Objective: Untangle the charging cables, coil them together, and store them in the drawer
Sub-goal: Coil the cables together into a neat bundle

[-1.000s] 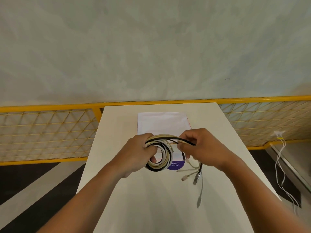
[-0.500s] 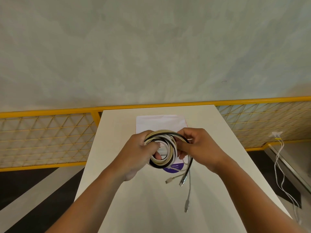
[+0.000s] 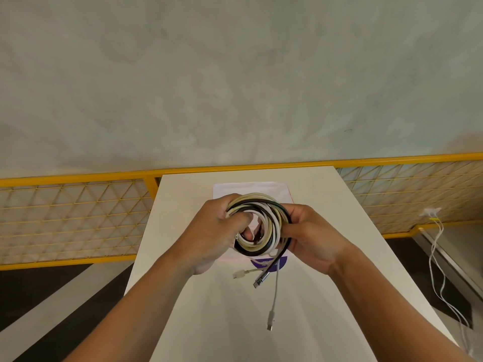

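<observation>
In the head view, the coil of charging cables (image 3: 271, 231) is held in the air above the white table (image 3: 339, 257), just between the two hands. The left hand (image 3: 214, 231) grips the left side of the ring; its fingers are curled around the strands, and one finger seems to pass through the hole in the middle. The right hand (image 3: 311, 236) pinches the right side with curled fingers. The ring is almost upright and faces the camera.

Three loose ends (image 3: 270, 321) are not yet wound in. They leave the coil at its lower right, next to the right hand, and hang down toward the person: a short white one, a black one with a metal plug, and a longer white one. My judgement is that the right hand is better placed to wrap them, because they run along its side.

The drawer is not visible anywhere, so I cannot tell in which direction it lies. A white sheet (image 3: 251, 188) with a purple mark lies on the table, partly hidden behind the coil, and its text is too small to read. Behind the table stands a yellow mesh fence (image 3: 78, 218), and a thin white cable (image 3: 436, 257) hangs at the far right, cut off by the edge.
</observation>
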Demonstrator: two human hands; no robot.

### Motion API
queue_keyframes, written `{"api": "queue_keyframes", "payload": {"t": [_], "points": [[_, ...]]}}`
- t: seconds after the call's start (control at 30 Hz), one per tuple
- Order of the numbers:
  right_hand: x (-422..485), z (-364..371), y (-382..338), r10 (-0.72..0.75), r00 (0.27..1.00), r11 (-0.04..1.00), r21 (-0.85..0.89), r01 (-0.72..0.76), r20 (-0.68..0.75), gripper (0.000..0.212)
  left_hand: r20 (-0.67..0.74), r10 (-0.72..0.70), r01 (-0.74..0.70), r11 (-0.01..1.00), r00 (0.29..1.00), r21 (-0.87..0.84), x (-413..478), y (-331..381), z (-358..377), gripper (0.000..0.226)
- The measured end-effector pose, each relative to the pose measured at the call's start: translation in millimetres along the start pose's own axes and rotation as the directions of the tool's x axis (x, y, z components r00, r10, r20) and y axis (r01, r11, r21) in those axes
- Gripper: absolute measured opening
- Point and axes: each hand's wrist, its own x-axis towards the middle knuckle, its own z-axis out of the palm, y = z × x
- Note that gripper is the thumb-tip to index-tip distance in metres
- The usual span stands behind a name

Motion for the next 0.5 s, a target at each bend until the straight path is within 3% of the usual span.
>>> {"api": "queue_keyframes", "payload": {"t": [0.17, 0.3, 0.5], "points": [[-1, -4, 4, 0.031, 0.996, 0.996, 0.083, -0.038, 0.084, 0.031, -0.033, -0.007, 0.007, 1.000, 0.999, -0.001, 0, -2, 1, 0.030], [-6, -1, -2, 0.075, 0.982, 0.982, 0.161, -0.103, 0.174, 0.042, -0.104, -0.007, 0.013, 0.998, 0.995, 0.054, 3, -7, 3, 0.026], [-4, 18, -5, 0.124, 0.992, 0.979, -0.163, -0.122, -0.004, 0.030, -0.209, 0.034, -0.006, 0.991, 0.977, 0.133, 8, -16, 12, 0.028]]}}
